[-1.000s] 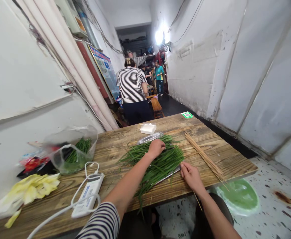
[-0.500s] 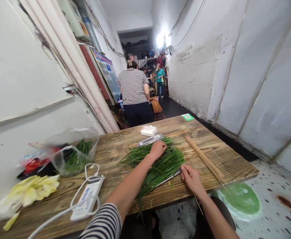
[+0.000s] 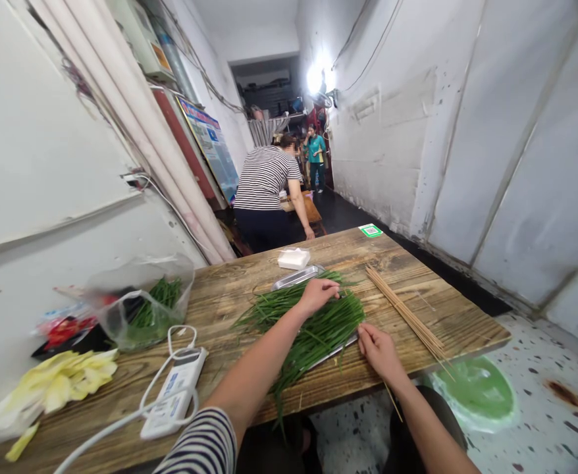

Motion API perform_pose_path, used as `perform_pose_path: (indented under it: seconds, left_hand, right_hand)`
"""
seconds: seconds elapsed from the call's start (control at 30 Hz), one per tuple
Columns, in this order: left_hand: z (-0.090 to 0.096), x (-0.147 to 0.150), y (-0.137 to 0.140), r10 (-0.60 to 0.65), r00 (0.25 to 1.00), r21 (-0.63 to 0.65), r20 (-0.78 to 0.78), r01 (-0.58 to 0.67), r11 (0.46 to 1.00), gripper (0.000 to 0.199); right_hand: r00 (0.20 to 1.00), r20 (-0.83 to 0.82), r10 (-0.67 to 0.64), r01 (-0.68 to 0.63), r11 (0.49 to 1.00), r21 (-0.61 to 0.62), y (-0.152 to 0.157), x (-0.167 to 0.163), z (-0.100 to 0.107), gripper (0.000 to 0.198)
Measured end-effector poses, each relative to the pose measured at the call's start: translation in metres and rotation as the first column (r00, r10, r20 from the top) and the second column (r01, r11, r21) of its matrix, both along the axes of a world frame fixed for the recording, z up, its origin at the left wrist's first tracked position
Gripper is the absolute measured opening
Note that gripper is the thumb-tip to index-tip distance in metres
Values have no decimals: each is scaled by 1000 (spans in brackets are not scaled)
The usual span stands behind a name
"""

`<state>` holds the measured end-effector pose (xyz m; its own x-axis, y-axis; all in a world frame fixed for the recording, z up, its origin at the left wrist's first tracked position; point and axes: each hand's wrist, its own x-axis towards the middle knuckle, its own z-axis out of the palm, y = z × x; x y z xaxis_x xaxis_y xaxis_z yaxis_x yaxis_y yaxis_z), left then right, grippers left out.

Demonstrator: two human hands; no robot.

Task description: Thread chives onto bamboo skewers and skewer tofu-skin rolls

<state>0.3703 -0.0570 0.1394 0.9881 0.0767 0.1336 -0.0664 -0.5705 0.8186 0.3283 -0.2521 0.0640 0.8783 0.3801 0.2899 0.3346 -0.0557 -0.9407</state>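
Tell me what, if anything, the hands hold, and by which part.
Right hand: a skewer, near end free, exact grip hidden. Left hand, over the greens: cannot be told.

The strongest light comes from a lamp (image 3: 315, 79) at the far right wall (image 3: 407, 125), and its white glare hides its shape. The recess (image 3: 269, 89) behind is quite dim. On the table (image 3: 467, 319) the light is soft, with faint shadows. The green stalks (image 3: 328, 329) look rather clear. Wide-angle distortion tilts the walls, and the upper right corner darkens.
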Motion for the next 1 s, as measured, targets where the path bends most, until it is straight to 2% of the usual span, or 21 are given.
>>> perform_pose_path:
  seconds: [0.13,0.23,0.57,0.77,1.0]
  left_hand:
    - [2,-1,-1,-28,998,115,52,22,993,25]
    - [3,-2,-2,-34,997,140,68,24,990,25]
    - [3,-4,-5,14,998,133,68,-23,991,21]
    - [2,-6,-4,-43,996,146,72,32,989,21]
    - [0,-6,-4,-33,997,117,71,24,993,22]
  right_hand:
    - [1000,2,1,-1,1000,2,0,0,3,48]
    - [1000,-3,-7,7,1000,-1,0,-1,3,48]
    - [1000,5,-6,6,1000,-22,0,0,4,48]
    - [999,29,-19,20,999,-25,-1,0,2,48]
    - [1000,17,-8,8,1000,-25,0,0,2,49]
